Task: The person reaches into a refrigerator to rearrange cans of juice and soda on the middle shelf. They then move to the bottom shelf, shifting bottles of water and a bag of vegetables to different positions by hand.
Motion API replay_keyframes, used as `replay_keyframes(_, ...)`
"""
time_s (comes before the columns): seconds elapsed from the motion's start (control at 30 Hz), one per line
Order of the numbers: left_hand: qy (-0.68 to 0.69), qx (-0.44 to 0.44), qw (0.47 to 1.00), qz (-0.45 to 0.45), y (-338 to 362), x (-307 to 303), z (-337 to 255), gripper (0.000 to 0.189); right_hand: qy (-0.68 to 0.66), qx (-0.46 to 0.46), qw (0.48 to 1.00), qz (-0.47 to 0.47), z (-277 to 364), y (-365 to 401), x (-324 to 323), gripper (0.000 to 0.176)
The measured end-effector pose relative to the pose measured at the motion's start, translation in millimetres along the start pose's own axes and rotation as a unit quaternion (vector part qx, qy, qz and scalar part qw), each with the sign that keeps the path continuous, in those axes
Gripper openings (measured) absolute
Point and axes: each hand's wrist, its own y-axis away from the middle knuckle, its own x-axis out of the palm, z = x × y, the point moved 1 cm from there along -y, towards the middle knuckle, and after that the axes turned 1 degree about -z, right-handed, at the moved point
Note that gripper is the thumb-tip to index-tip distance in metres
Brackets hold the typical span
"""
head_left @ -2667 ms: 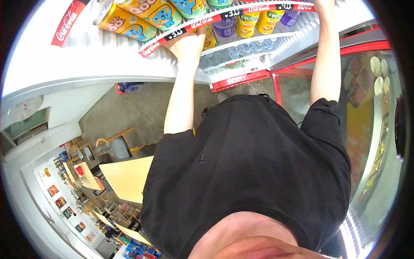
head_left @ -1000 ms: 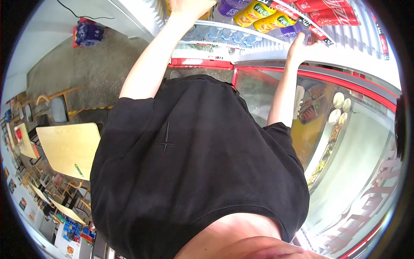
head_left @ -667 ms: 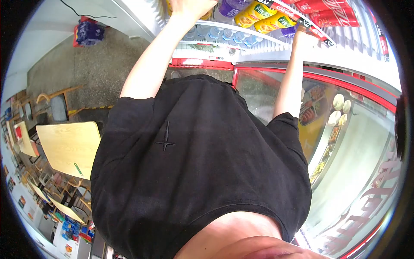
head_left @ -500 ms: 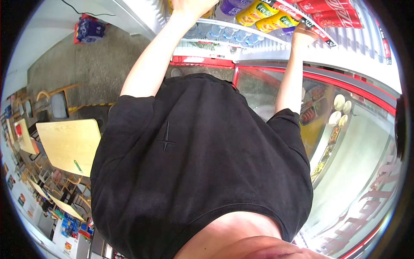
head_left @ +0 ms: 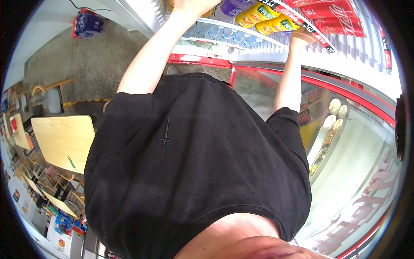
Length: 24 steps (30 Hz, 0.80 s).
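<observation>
My left hand (head_left: 192,6) reaches into a drinks fridge at the top edge of the view, beside a purple-labelled bottle (head_left: 232,8). The frame cuts off its fingers, and a bit of yellow shows next to it. My right hand (head_left: 303,36) is at the shelf's front label strip (head_left: 297,18), close to the yellow-labelled bottles (head_left: 277,24). The strip hides its fingers, so I cannot see what they hold. Red Coca-Cola packages (head_left: 336,18) lie to the right of that strip.
Clear bottles with blue tints (head_left: 228,33) line a lower shelf. The glass fridge door (head_left: 258,84) stands open on the right, red-edged. On the floor at left sits a wrapped purple pack (head_left: 88,23). Behind are a wooden table (head_left: 64,140) and chairs (head_left: 54,99).
The view has shifted slightly, moving the table and floor pack a little left. Both hands stay at nearly the same spots in the fridge.
</observation>
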Motion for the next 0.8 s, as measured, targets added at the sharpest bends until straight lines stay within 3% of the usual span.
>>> replay_keyframes(0.07,0.01,0.004,1.0,-0.028,-3.4,-3.3,-4.0,0.054,0.204,-0.061,0.976,0.035,-30.2,1.2,16.6,0.044)
replay_keyframes(0.17,0.014,-0.013,0.999,0.035,-2.7,-6.3,-3.4,0.054,0.258,-0.113,0.957,0.07,-60.7,0.3,33.8,0.052)
replay_keyframes(0.27,0.024,-0.02,0.999,0.019,-2.8,-4.2,-1.7,0.054,0.22,-0.141,0.962,0.079,-84.5,-6.3,47.1,0.043)
replay_keyframes(0.3,0.024,-0.012,1.0,-0.006,-2.3,-2.2,-1.1,0.054,0.316,-0.287,0.901,0.082,-96.7,-5.0,47.3,0.044)
replay_keyframes(0.33,0.024,-0.004,0.999,-0.032,-1.3,0.8,-0.4,0.054,0.314,-0.29,0.901,0.082,-144.7,-0.6,66.7,0.044)
replay_keyframes(0.37,0.023,0.005,0.998,-0.057,-0.8,1.7,0.1,0.055,0.227,-0.269,0.935,0.036,-197.0,0.3,89.9,0.05)
replay_keyframes(0.4,0.037,0.005,0.998,-0.047,-1.0,0.8,0.7,0.055,0.138,-0.244,0.96,-0.01,-203.2,21.5,143.2,0.058)
replay_keyframes(0.43,0.051,0.005,0.998,-0.036,-1.6,-0.7,0.8,0.056,-0.244,0.001,0.967,0.071,-132.2,8.2,93.9,0.053)
replay_keyframes(0.67,0.019,-0.009,1.0,-0.015,-1.1,-3.1,-0.3,0.058,-0.308,0.068,0.949,0.019,-123.0,7.1,87.3,0.05)
replay_keyframes(0.8,0.044,-0.002,0.998,-0.049,-4.4,-4.8,-1.4,0.061,-0.349,0.111,0.93,-0.023,-112.6,14.2,72.1,0.048)
